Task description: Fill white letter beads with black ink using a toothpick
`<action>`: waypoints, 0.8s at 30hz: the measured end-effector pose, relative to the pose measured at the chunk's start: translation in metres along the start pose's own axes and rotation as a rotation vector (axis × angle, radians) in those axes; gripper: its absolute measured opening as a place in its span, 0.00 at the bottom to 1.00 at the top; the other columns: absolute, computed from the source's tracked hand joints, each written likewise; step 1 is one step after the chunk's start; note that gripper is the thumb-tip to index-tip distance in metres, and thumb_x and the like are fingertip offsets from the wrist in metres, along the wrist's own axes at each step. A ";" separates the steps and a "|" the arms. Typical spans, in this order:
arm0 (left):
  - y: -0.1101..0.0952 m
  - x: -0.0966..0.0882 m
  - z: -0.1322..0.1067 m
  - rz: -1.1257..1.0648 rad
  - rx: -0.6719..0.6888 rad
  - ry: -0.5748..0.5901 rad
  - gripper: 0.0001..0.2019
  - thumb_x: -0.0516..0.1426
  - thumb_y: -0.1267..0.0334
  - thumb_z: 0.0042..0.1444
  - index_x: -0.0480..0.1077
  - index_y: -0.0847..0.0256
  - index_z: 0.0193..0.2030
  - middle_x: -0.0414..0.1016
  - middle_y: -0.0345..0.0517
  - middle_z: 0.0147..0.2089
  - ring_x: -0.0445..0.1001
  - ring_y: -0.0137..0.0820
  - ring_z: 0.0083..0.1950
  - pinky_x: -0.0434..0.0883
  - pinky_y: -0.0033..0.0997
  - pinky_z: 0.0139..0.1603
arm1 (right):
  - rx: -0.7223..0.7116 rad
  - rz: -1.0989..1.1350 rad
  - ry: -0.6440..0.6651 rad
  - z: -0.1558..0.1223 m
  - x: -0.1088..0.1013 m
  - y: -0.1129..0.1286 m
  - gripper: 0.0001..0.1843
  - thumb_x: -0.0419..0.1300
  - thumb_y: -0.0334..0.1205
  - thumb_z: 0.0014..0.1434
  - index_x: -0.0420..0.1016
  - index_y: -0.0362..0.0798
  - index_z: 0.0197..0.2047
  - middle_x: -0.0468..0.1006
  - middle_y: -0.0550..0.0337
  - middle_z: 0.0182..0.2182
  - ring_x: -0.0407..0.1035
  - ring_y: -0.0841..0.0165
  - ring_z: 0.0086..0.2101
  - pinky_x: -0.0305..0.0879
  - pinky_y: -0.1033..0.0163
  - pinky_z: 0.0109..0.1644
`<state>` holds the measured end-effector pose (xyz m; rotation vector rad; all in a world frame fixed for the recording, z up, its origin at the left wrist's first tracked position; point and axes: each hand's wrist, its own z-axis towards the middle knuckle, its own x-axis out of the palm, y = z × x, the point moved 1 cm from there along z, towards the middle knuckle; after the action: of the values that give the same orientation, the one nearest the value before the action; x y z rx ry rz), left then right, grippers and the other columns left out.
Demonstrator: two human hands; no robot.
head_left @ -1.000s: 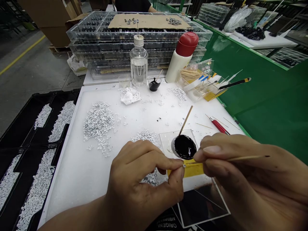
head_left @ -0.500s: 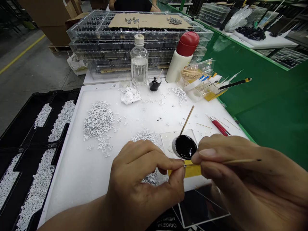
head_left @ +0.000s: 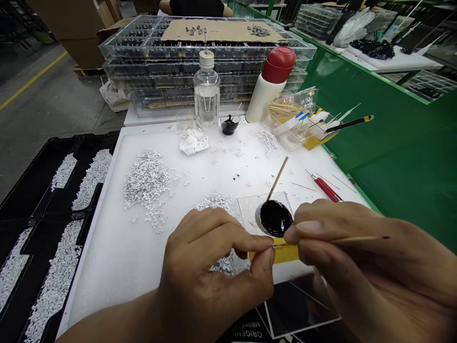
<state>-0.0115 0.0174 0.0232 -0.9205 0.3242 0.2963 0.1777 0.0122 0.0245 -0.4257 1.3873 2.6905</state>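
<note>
Hands are both closed in pinch grips, low in my view and near the front edge of the white worktop (head_left: 124, 252). My left hand (head_left: 214, 267) has thumb and forefinger pressed together on a small white part (head_left: 273, 246), with the other fingers curled under. Only a speck of the part shows between the tips. My right hand (head_left: 357, 257) pinches a thin wooden stick (head_left: 357, 239) between thumb and forefinger. The stick lies nearly level, its dark-tipped end pointing right and its other end meeting the part at the left fingertips. Whether the point actually touches the part I cannot tell. Just behind the two hands stands a round dish of black ink (head_left: 274, 218) on a clear plate (head_left: 246, 207), with a second stick (head_left: 276, 179) leaning in it. A yellow strip (head_left: 285, 253) lies under the pinch point. A heap of white parts (head_left: 146, 178) sits well to the left, and a red-handled tool (head_left: 325, 187) lies to the right.
</note>
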 end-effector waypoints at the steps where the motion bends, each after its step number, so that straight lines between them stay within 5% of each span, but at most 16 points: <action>1: 0.000 0.000 0.000 -0.002 0.001 0.001 0.07 0.63 0.79 0.53 0.79 0.66 0.30 0.78 0.39 0.25 0.75 0.25 0.26 0.72 0.28 0.26 | -0.004 0.001 0.021 0.000 -0.001 -0.001 0.18 0.66 0.23 0.65 0.78 0.48 0.55 0.83 0.66 0.45 0.76 0.77 0.43 0.76 0.74 0.47; 24: 0.000 0.000 0.000 0.000 0.007 -0.006 0.07 0.63 0.79 0.53 0.79 0.66 0.30 0.78 0.38 0.25 0.74 0.24 0.25 0.73 0.28 0.27 | -0.011 -0.077 0.051 -0.001 -0.006 -0.002 0.17 0.66 0.27 0.66 0.78 0.51 0.56 0.83 0.63 0.43 0.78 0.73 0.41 0.79 0.68 0.41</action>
<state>-0.0118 0.0171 0.0235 -0.9131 0.3194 0.2977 0.1842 0.0129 0.0244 -0.5402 1.3400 2.6452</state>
